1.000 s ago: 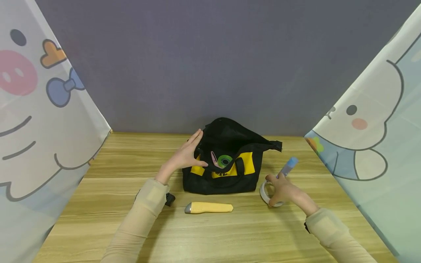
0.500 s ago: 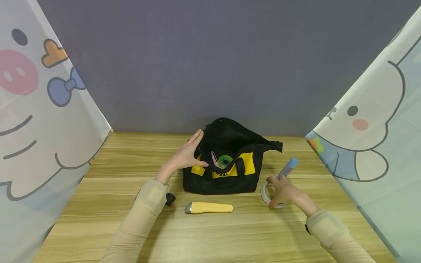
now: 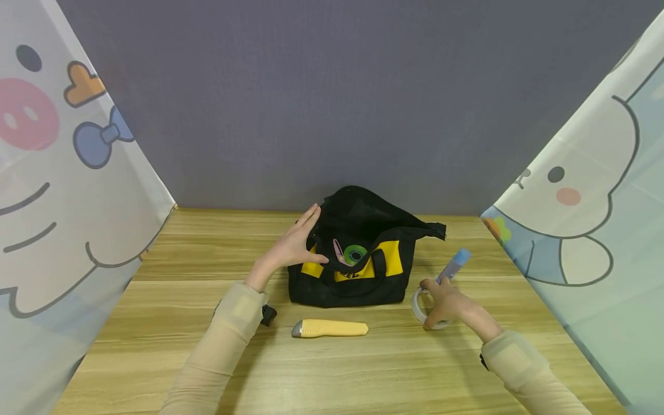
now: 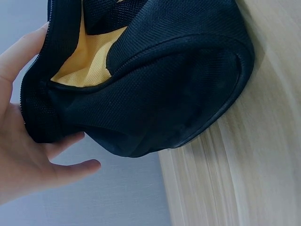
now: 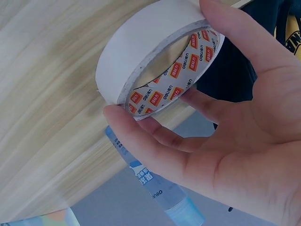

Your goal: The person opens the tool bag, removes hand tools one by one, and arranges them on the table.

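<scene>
A black and yellow tool bag [image 3: 358, 291] stands with its top agape. My left hand [image 3: 293, 245] rests at the left of its mouth, fingers and thumb spread. Close up in the left wrist view, the bag's zipped rim [image 4: 35, 113] lies against that hand, hiding some fingertips. My right hand [image 3: 448, 300] grips a white roll of tape [image 5: 136, 44] between thumb and fingers, right of the bag. Just beyond that hand lies a slim translucent blue tube [image 3: 455, 264] with a light blue cap. Inside the bag show a green ring [image 3: 354, 254] and a narrow pink item [image 3: 338, 251].
A yellow utility knife [image 3: 332, 328] lies in front of the bag on the wooden table [image 3: 321, 380]. Behind the table rises a grey wall [image 3: 332, 104]. Cartoon-printed panels [image 3: 576, 202] flank both sides.
Over the past second my right hand and the roll of tape have shifted very slightly to the right and nearer. My left hand and the bag look unchanged.
</scene>
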Tool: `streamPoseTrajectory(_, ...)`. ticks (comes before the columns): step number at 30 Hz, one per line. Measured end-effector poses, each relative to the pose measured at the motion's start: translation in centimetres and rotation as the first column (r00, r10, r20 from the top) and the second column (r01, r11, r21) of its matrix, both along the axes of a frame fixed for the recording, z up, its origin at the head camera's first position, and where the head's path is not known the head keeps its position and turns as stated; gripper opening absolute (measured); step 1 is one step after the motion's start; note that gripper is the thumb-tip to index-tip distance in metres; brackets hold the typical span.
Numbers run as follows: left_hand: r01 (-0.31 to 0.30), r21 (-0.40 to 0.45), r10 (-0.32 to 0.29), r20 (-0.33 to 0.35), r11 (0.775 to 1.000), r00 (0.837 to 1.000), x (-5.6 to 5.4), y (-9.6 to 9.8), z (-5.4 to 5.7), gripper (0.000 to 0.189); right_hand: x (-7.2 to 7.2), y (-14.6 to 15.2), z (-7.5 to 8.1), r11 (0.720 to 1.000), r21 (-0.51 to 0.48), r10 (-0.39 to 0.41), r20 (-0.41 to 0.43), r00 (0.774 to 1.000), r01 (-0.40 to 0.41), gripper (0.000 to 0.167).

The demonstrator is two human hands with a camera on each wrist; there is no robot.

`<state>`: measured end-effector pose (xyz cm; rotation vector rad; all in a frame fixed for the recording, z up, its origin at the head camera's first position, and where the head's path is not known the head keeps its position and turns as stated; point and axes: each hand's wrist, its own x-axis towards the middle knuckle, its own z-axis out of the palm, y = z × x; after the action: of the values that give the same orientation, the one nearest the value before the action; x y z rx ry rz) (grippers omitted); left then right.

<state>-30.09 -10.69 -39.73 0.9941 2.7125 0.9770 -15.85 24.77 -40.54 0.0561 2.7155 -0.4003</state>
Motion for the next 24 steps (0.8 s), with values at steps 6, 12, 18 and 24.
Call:
streamPoseTrajectory(6, 0.002, 0.006, -0.002, 0.001, 1.000, 1.000, 0.1, 0.1, 0.1, 0.120, 0.2, -0.1, 0.2, 1.000, 0.008, 0.000, 0.002, 1.000, 0.000, 0.093)
streamPoseTrajectory(12, 0.000, 0.001, 0.000, 0.002, 1.000, 1.000, 0.2, 0.0, 0.2, 0.120, 0.3, -0.4, 1.0, 0.999, 0.022, 0.028, -0.011, 1.000, -0.028, 0.095)
streamPoseTrajectory(18, 0.003, 0.009, -0.003, 0.007, 1.000, 1.000, 0.2, -0.1, 0.2, 0.120, 0.2, -0.8, 2.5, 0.994, 0.065, 0.092, -0.047, 0.995, -0.089, 0.088)
streamPoseTrajectory(24, 0.005, 0.006, -0.005, 0.002, 1.000, 1.000, 0.2, -0.1, 0.1, 0.120, 0.1, -1.6, 4.4, 0.987, 0.100, 0.136, -0.071, 0.988, -0.128, 0.076)
